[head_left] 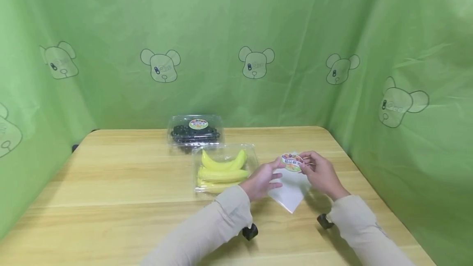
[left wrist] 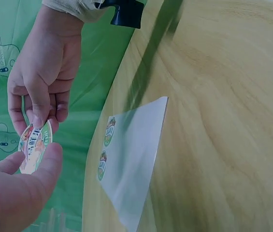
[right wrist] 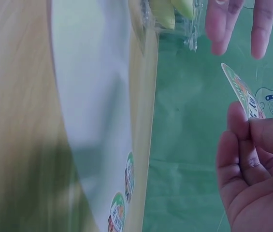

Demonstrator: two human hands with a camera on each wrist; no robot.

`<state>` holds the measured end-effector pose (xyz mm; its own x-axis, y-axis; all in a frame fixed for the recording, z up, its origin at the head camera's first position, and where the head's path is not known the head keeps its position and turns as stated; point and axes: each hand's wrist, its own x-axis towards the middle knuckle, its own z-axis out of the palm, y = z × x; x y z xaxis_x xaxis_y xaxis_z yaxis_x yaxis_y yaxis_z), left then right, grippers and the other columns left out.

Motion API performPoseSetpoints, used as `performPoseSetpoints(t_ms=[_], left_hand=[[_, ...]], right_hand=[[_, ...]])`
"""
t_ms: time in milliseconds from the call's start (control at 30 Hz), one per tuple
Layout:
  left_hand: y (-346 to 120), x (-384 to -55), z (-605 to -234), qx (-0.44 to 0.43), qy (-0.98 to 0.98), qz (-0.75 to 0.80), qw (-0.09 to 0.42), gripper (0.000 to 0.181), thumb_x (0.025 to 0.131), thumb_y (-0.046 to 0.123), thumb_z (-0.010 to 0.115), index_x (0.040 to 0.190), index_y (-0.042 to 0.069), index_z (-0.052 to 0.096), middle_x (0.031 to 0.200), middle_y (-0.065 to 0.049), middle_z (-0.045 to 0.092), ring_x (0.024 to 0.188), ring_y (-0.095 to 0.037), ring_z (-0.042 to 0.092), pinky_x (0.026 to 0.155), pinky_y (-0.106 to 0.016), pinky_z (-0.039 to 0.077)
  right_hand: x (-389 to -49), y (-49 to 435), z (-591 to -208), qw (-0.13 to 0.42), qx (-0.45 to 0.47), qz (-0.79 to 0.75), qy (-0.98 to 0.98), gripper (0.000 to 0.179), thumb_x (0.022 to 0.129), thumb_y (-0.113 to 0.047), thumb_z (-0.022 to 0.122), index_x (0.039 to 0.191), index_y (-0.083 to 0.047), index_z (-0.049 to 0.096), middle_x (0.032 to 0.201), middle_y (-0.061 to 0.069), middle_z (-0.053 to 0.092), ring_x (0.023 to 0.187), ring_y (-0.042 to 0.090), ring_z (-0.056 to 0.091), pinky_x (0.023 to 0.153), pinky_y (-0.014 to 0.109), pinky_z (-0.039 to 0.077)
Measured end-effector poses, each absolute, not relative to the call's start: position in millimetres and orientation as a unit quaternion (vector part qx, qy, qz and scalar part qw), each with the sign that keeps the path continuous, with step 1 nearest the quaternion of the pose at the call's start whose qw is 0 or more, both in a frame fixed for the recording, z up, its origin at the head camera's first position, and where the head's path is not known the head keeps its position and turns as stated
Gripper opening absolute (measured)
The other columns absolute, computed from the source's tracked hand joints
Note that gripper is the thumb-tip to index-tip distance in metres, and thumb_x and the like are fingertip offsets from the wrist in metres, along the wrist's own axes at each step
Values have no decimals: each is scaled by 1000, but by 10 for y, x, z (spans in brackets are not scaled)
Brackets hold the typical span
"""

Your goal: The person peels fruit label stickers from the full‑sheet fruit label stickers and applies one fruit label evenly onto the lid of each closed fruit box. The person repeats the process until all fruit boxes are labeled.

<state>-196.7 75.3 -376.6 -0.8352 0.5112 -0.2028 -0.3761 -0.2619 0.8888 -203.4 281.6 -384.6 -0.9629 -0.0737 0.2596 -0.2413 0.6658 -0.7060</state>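
Observation:
An oval fruit-label sticker [head_left: 292, 162] with colourful print is pinched between the thumb and fingers of my right hand [head_left: 325, 176]. My left hand [head_left: 261, 180] reaches to its left edge with fingers extended; the right wrist view shows a gap between these fingers and the sticker [right wrist: 242, 94]. Beneath both hands a white sticker sheet [head_left: 290, 192] lies on the table, and two similar labels [left wrist: 109, 131] are on it in the left wrist view. Left of my left hand, a clear plastic box [head_left: 255, 153] contains several yellow bananas [head_left: 223, 174].
Behind the bananas stands another clear box [head_left: 218, 119] of dark fruit, with an oval label [head_left: 198, 124] on its lid. Green curtains [head_left: 221, 19] with bear-head drawings surround the wooden table [head_left: 111, 200]. Black straps [head_left: 250, 232] hang below the wrists.

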Motion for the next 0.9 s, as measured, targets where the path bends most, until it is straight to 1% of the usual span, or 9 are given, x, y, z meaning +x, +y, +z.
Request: performPoseSetpoints(t_ms=[133,267,333,500,633,733,900], left_hand=[[737,-1987,-3726,72,541,790,279,53,104,36,39,136,-5,48,150,-19,33,136,-42,31,110,-50,34],[700,-1992,-3710,71,540,790,282,53,104,36,38,136,-5,47,147,-20,36,134,-43,34,109,-50,35],[680,-1993,-3695,72,544,788,279,52,104,35,39,136,-5,46,144,-19,38,132,-42,38,108,-50,37],[644,-2004,-3644,76,550,786,272,53,104,34,39,138,-6,44,141,-18,42,126,-39,45,106,-48,40],[602,-2011,-3621,71,554,787,262,50,105,32,39,137,-7,45,136,-19,47,122,-37,50,104,-44,44],[563,-2014,-3601,71,558,787,255,49,105,30,39,136,-7,46,135,-19,49,121,-37,52,102,-41,46],[501,-2030,-3588,93,568,776,258,50,106,32,38,138,-5,44,136,-20,48,123,-37,50,105,-42,42]], right_hand=[[-2051,2765,-3807,110,101,400,-904,27,92,6,56,119,7,54,98,21,64,83,31,67,72,28,59],[-2042,2710,-3776,104,111,404,-902,27,91,7,57,118,7,55,96,20,65,82,30,67,71,28,59],[-2043,2690,-3770,104,115,403,-902,26,91,7,58,117,7,55,95,19,65,81,29,67,71,29,59],[-2064,2661,-3761,115,122,395,-903,25,91,7,58,116,7,56,92,17,65,78,27,66,68,22,57],[-2074,2626,-3741,105,127,403,-900,27,90,7,59,117,8,55,95,20,65,81,31,67,69,22,57],[-2079,2594,-3725,101,129,407,-899,29,90,7,59,118,7,54,95,20,66,82,33,68,68,22,57],[-2079,2538,-3708,112,140,416,-892,30,89,8,59,118,7,54,90,18,65,78,32,67,66,22,57]])
